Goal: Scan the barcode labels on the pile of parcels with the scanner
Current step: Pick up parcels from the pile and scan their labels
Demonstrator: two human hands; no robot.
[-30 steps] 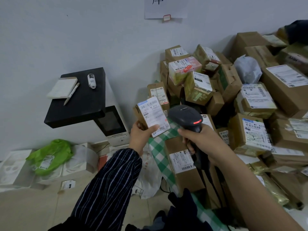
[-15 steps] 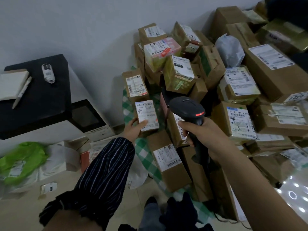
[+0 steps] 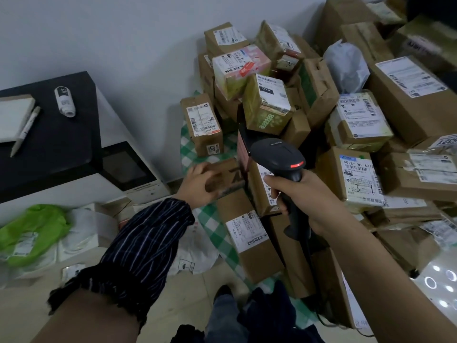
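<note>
A big pile of brown cardboard parcels point(image 3: 346, 125) with white barcode labels fills the right half of the view, heaped against the wall on a green checked cloth point(image 3: 217, 226). My right hand point(image 3: 304, 194) grips the handle of a black barcode scanner point(image 3: 279, 157), whose red light glows; its head points at the pile's left side. My left hand point(image 3: 197, 181) holds a small brown parcel point(image 3: 222, 177) low at the pile's left edge, its label side turned away and blurred. A long box point(image 3: 247, 233) with a label lies just below.
A black-topped machine point(image 3: 61, 144) with a dark screen stands at the left, carrying a notepad point(image 3: 12, 117), pen point(image 3: 24, 131) and a small white tube point(image 3: 64, 101). A green bag point(image 3: 32, 231) and white packets lie on the floor below. My feet point(image 3: 235, 305) stand by the pile.
My left hand lowered the small parcel from in front of the scanner down to the pile's left edge and turned its label away. The scanner stayed about level; the view tilted down.
</note>
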